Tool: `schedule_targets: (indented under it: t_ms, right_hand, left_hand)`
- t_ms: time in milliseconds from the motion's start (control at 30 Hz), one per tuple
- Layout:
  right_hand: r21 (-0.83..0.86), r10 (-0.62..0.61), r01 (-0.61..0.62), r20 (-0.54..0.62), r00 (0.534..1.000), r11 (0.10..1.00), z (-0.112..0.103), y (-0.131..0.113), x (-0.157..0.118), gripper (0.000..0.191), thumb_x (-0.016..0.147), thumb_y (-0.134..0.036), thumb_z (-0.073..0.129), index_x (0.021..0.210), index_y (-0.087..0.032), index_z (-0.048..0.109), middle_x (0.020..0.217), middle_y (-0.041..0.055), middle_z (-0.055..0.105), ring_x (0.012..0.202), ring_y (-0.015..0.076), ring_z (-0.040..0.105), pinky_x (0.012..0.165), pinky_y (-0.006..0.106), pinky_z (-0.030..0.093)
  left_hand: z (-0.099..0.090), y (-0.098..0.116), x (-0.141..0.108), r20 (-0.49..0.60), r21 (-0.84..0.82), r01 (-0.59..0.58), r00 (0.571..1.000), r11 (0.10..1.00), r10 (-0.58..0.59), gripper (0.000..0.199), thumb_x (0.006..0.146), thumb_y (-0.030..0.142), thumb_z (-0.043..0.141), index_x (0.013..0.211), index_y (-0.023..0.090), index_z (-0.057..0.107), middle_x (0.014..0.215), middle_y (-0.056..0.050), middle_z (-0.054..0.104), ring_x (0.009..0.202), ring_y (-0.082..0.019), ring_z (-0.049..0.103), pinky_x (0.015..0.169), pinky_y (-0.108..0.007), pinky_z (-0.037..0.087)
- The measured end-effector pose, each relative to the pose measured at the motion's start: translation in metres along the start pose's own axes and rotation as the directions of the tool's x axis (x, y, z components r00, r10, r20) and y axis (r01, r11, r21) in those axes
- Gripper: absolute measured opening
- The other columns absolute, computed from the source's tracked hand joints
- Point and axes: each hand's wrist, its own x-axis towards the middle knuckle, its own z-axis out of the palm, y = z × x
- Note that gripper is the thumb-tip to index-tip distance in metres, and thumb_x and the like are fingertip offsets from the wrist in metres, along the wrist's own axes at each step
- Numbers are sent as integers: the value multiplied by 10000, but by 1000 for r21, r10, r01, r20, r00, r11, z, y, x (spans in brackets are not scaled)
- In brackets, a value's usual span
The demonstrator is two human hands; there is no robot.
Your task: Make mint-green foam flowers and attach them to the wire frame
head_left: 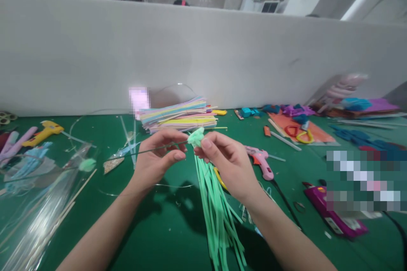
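Above the middle of the table, my right hand (226, 159) pinches a small light-green fuzzy flower (195, 136) between thumb and fingers. A thin dark-green stem (133, 153) runs left from the flower, across my left hand (159, 152). The left fingers are curved, with a gap between thumb and forefinger where the stem passes; they do not visibly press on it. Below my right hand lies a bundle of long green pipe cleaners (214, 211), its upper end partly hidden by the hand.
A pink glue gun (262, 163) lies right, a yellow one (44, 133) far left. Pastel pipe cleaners (178, 114) are stacked near the white partition (190, 51). Scissors (299, 132), a magenta pack (333, 216), another green fuzzy piece (87, 164) and clear wrapping (47, 220) lie around.
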Motion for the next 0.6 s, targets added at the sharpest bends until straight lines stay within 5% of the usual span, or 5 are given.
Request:
schedule_targets:
  t_ms: [167,333,600]
  right_hand:
    - [-163,-9,12,20,1000,987,3,0,-1,240,937,-412,629,806,-215,670,766,-22,666,718,111,570,644,258,427]
    - [-247,-84,95,52,995,964,3,0,-1,194,953,-361,616,839,-223,691,805,-23,679,760,114,580,672,259,431]
    - [-238,-32,49,76,997,970,4,0,-2,235,935,-406,631,813,-213,690,750,-25,639,701,114,532,617,266,397]
  left_hand:
    - [4,15,-1,-73,-139,97,991,985,-108,55,845,252,776,892,273,757,814,28,726,656,-80,653,592,-156,534]
    - [4,19,1,-13,-176,179,983,968,-184,68,806,248,810,844,233,756,761,23,709,619,-79,629,571,-160,523]
    - [0,24,3,56,-179,151,988,972,-143,94,831,203,778,747,229,746,692,27,673,658,-100,608,618,-206,498]
